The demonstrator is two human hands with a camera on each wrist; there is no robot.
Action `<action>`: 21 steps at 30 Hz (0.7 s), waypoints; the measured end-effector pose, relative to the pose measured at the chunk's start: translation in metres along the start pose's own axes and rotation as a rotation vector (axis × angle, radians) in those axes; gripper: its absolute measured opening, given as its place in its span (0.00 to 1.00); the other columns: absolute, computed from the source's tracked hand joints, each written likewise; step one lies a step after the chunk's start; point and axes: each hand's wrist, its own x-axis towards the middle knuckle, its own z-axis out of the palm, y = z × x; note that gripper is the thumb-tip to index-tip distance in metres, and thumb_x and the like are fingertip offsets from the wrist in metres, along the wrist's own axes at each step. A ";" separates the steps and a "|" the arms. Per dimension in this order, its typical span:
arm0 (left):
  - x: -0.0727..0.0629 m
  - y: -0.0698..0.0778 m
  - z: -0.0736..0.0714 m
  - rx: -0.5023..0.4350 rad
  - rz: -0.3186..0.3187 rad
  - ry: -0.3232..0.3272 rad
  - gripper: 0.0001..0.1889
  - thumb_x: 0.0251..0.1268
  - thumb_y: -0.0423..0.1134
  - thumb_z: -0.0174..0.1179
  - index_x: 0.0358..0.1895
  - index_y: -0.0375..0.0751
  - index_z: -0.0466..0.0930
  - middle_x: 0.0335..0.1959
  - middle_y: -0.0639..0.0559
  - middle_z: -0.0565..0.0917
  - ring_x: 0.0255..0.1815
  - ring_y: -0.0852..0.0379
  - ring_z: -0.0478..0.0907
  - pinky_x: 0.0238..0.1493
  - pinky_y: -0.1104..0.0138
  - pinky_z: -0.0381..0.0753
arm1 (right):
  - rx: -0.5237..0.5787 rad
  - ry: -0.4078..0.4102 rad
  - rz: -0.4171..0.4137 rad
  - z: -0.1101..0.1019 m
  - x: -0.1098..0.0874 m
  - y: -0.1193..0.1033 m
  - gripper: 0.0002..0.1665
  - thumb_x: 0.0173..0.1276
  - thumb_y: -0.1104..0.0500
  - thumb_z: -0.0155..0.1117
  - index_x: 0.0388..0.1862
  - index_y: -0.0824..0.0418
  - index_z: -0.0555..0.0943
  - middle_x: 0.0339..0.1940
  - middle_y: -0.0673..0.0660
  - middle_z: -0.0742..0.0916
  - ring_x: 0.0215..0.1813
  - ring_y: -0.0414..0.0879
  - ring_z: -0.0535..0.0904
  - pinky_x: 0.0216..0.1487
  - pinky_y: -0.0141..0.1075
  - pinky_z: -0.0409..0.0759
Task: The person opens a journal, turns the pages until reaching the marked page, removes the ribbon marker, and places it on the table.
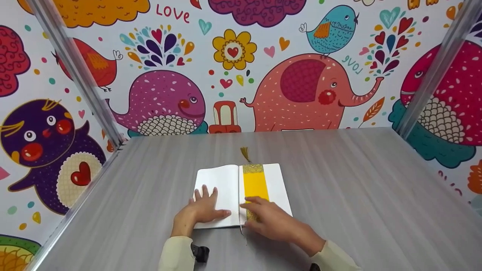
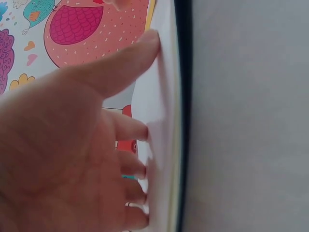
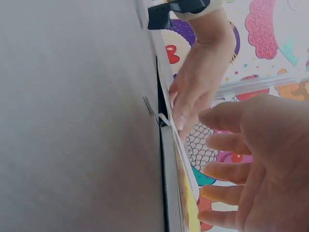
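Observation:
An open notebook (image 1: 222, 180) with blank white pages lies on the table. On its right page, near the fold, rests a yellow bookmark (image 1: 256, 186) with gold patterned ends and a tassel (image 1: 245, 153) sticking out past the top edge. My left hand (image 1: 203, 209) presses the left page with spread fingers, its fingertips on the paper in the left wrist view. Over the bookmark's lower part is my right hand (image 1: 271, 222), partly covering it. In the right wrist view that hand's fingers (image 3: 227, 171) are extended, a little apart from the page, gripping nothing.
A grey wood-grain table (image 1: 158, 169) carries the notebook. A thin ribbon (image 1: 241, 229) hangs out at the notebook's bottom edge. Panels printed with cartoon animals (image 1: 301, 94) stand behind and at both sides, with metal posts (image 1: 75, 71) at the corners.

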 end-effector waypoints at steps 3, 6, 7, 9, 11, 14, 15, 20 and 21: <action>0.001 0.001 0.001 -0.004 -0.011 -0.005 0.49 0.65 0.58 0.64 0.78 0.30 0.52 0.79 0.21 0.42 0.79 0.20 0.36 0.76 0.32 0.44 | 0.058 0.055 0.003 -0.001 0.002 0.007 0.27 0.71 0.55 0.65 0.67 0.62 0.77 0.69 0.63 0.78 0.69 0.58 0.75 0.69 0.57 0.72; 0.001 0.002 0.001 -0.003 -0.020 -0.004 0.49 0.65 0.58 0.64 0.78 0.31 0.52 0.79 0.21 0.42 0.79 0.21 0.36 0.76 0.33 0.44 | 0.131 0.116 0.012 -0.002 0.004 0.012 0.26 0.69 0.58 0.67 0.64 0.65 0.78 0.65 0.64 0.80 0.66 0.58 0.77 0.69 0.55 0.73; 0.001 0.002 0.002 -0.003 -0.021 -0.004 0.49 0.65 0.58 0.64 0.78 0.31 0.52 0.79 0.21 0.42 0.79 0.21 0.36 0.76 0.33 0.44 | 0.161 0.134 0.024 -0.003 0.005 0.014 0.25 0.68 0.59 0.68 0.63 0.66 0.79 0.64 0.64 0.80 0.65 0.58 0.77 0.69 0.55 0.73; 0.001 0.003 0.001 -0.004 -0.023 -0.004 0.49 0.64 0.58 0.64 0.78 0.31 0.52 0.79 0.21 0.42 0.79 0.21 0.36 0.76 0.33 0.44 | 0.215 0.173 0.058 -0.003 0.007 0.016 0.24 0.67 0.61 0.69 0.61 0.67 0.80 0.62 0.63 0.81 0.64 0.59 0.78 0.68 0.56 0.74; 0.001 0.003 0.001 -0.007 -0.023 -0.002 0.49 0.64 0.57 0.64 0.78 0.31 0.52 0.79 0.21 0.42 0.79 0.21 0.36 0.76 0.33 0.44 | 0.253 0.213 0.102 -0.003 0.008 0.019 0.24 0.65 0.62 0.71 0.59 0.67 0.80 0.60 0.63 0.82 0.62 0.59 0.79 0.66 0.56 0.76; 0.000 0.003 0.000 -0.004 -0.023 0.001 0.49 0.65 0.57 0.64 0.79 0.32 0.52 0.79 0.22 0.42 0.79 0.21 0.36 0.76 0.33 0.44 | 0.280 0.273 0.196 -0.003 0.009 0.022 0.25 0.63 0.62 0.73 0.59 0.66 0.81 0.59 0.64 0.82 0.59 0.59 0.80 0.62 0.54 0.80; 0.000 0.003 0.000 -0.003 -0.023 0.001 0.49 0.65 0.57 0.64 0.79 0.32 0.52 0.79 0.22 0.42 0.80 0.21 0.36 0.77 0.33 0.44 | 0.282 0.289 0.230 -0.004 0.010 0.023 0.25 0.62 0.62 0.74 0.59 0.65 0.81 0.58 0.64 0.82 0.58 0.58 0.81 0.59 0.53 0.81; 0.000 0.003 0.000 -0.009 -0.028 -0.001 0.49 0.65 0.57 0.64 0.79 0.32 0.52 0.79 0.22 0.42 0.80 0.22 0.36 0.77 0.34 0.43 | 0.320 0.339 0.378 -0.006 0.014 0.026 0.29 0.60 0.62 0.75 0.61 0.65 0.80 0.59 0.63 0.81 0.56 0.56 0.82 0.53 0.47 0.85; 0.000 0.003 0.000 -0.013 -0.031 -0.001 0.49 0.65 0.57 0.64 0.79 0.33 0.52 0.79 0.23 0.42 0.80 0.22 0.36 0.77 0.34 0.43 | 0.327 0.342 0.397 -0.006 0.015 0.027 0.30 0.60 0.62 0.76 0.62 0.65 0.79 0.59 0.64 0.81 0.55 0.56 0.82 0.53 0.46 0.85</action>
